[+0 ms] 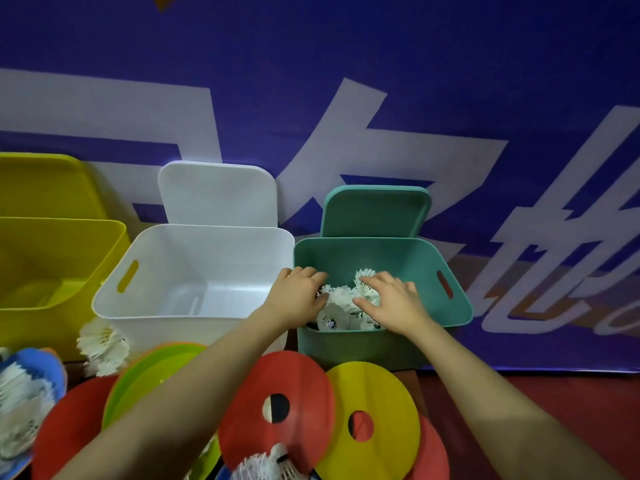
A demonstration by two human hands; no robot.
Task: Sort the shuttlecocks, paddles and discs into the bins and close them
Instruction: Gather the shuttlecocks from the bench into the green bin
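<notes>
White shuttlecocks point(341, 308) lie in green bin point(460, 306), right of white bin point(194, 271); left hand point(298, 296) & right hand point(391, 301) rest on them, fingers spread. Logos too small to read.

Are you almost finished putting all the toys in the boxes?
Not yet. Some white feathered shuttlecocks already lie in the teal plastic bin, where the left hand and right hand are on them now. The white plastic bin looks empty. More loose shuttlecocks, the red flat disc and the yellow flat disc wait in front. The teal lid leans behind, so no closing has begun.
</notes>
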